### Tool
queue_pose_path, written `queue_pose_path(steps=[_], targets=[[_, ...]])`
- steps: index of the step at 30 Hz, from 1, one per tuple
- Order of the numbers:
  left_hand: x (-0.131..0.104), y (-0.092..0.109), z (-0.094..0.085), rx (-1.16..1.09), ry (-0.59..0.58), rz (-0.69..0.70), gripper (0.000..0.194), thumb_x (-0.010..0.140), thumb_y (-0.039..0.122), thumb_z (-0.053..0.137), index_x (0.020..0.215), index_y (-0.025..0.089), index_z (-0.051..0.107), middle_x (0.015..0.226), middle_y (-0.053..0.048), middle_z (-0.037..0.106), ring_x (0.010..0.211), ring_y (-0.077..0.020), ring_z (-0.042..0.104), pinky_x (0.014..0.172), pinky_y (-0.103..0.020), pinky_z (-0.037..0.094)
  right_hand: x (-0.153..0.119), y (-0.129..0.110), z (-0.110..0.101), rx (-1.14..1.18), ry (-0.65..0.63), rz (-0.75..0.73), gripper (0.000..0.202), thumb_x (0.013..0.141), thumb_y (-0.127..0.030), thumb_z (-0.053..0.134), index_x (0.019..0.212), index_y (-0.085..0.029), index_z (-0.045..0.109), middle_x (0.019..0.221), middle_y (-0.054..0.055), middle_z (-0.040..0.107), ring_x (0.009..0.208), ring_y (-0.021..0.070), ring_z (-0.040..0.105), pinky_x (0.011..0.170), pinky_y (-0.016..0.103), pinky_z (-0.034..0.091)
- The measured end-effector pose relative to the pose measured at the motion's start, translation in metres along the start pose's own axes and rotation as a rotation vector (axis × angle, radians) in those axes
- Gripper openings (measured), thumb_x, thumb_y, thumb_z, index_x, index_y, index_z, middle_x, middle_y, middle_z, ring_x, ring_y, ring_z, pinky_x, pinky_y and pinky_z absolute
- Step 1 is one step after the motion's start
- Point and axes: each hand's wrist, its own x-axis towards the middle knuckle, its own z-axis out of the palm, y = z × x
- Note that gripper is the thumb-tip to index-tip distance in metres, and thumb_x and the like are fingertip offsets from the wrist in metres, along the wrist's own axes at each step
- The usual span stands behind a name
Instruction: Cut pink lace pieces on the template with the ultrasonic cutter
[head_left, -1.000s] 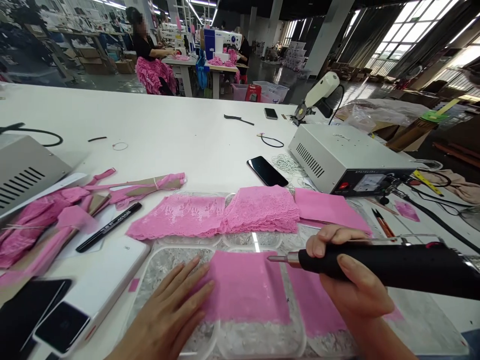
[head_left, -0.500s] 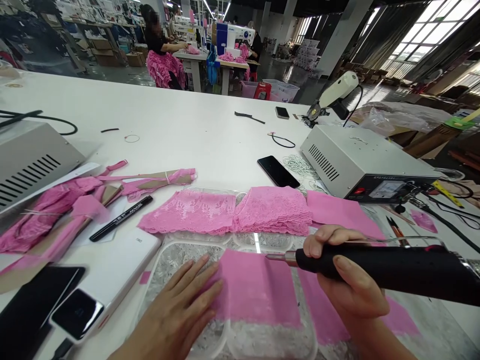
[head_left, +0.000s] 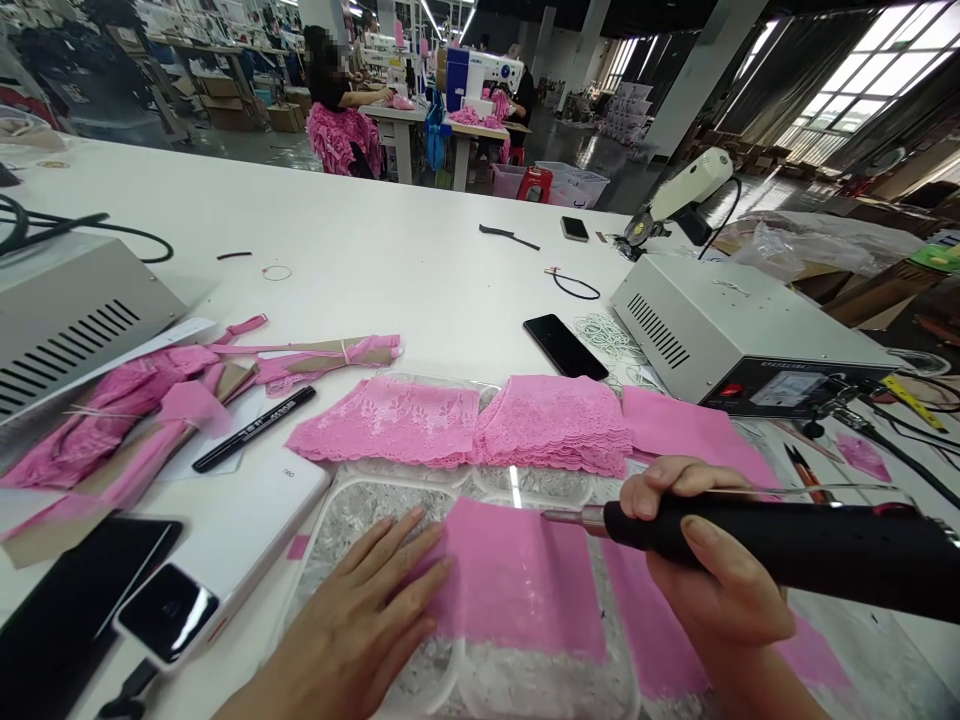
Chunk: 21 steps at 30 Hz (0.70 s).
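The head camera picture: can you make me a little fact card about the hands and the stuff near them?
Left hand: resting on the left side of a pink cloth
Right hand: gripping a black tool
Tool tip: at the cloth's upper right part; touching or not, can't tell
Behind the cloth: pink lace
Left of the lace: black marker

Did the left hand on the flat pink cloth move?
No. Against the clear plastic tray, the left hand looks to be in the same place, so neither way.
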Motion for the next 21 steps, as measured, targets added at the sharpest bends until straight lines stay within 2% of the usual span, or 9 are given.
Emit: queue_pose_path(steps=[10, 14, 21], targets=[[-0.001, 0.002, 0.002, -0.004, -0.002, -0.012, 0.034, 0.1, 0.02, 0.046, 0.13, 0.02, 0.06, 0.142, -0.005, 0.056, 0.144, -0.0248, 0.035, 0.113, -0.044, 0.042, 0.003, -0.002, 0.002, 0.016, -0.044, 0.004, 0.007, 0.078, -0.021, 0.063, 0.085, -0.021, 0.065, 0.083, 0.002, 0.056, 0.062, 0.0137, 0.056, 0.054, 0.033, 0.055], [-0.001, 0.004, 0.001, -0.017, 0.006, -0.011, 0.033, 0.1, 0.019, 0.046, 0.13, 0.02, 0.06, 0.142, -0.005, 0.055, 0.144, -0.0256, 0.034, 0.112, -0.044, 0.044, 0.002, -0.002, 0.012, 0.052, -0.047, 0.022, 0.01, 0.078, -0.021, 0.061, 0.087, -0.021, 0.065, 0.085, 0.002, 0.055, 0.062, 0.0133, 0.056, 0.055, 0.033, 0.054], [0.0, 0.004, -0.001, -0.05, 0.002, -0.009, 0.033, 0.099, 0.017, 0.047, 0.129, 0.018, 0.06, 0.14, -0.007, 0.058, 0.143, -0.0259, 0.037, 0.11, -0.045, 0.045, 0.003, 0.005, 0.031, 0.086, -0.132, 0.022, 0.009, 0.081, -0.023, 0.064, 0.09, -0.022, 0.065, 0.087, 0.002, 0.055, 0.064, 0.0131, 0.058, 0.058, 0.031, 0.054]])
